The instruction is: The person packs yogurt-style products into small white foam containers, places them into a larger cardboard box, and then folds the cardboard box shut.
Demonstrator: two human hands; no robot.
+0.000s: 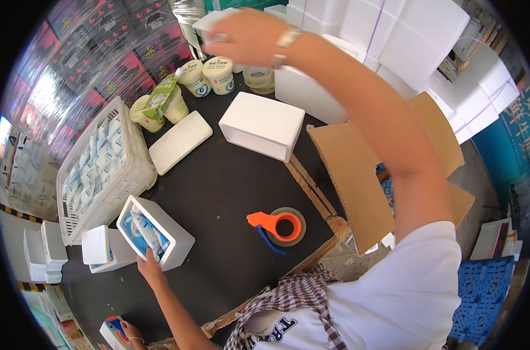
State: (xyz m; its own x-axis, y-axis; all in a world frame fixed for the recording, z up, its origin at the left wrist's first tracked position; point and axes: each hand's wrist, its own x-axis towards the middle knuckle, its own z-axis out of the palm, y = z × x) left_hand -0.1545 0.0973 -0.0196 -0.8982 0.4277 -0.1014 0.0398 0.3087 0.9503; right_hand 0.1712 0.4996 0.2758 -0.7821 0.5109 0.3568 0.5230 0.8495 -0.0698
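Note:
My left hand (150, 264) grips the near rim of a white foam box (179, 245), which is tilted with its opening towards me. Inside lie a blue-and-white printed packet (147, 232) and another blue item, partly hidden. My right hand (243, 39) is blurred and stretched over the far side of the table, above the yogurt tubs (218, 74). Beside its fingers is a white foam piece (206, 22); whether they hold it I cannot tell. An empty foam box (263, 116) lies on its side mid-table, and a flat foam lid (181, 142) rests left of it.
A white plastic basket (136, 175) of packets stands left. An orange tape dispenser (284, 225) lies near the table edge, with an open cardboard box (352, 175) to the right. Another person's hand (131, 332) holds a blue-and-orange tool at a foam box, lower left.

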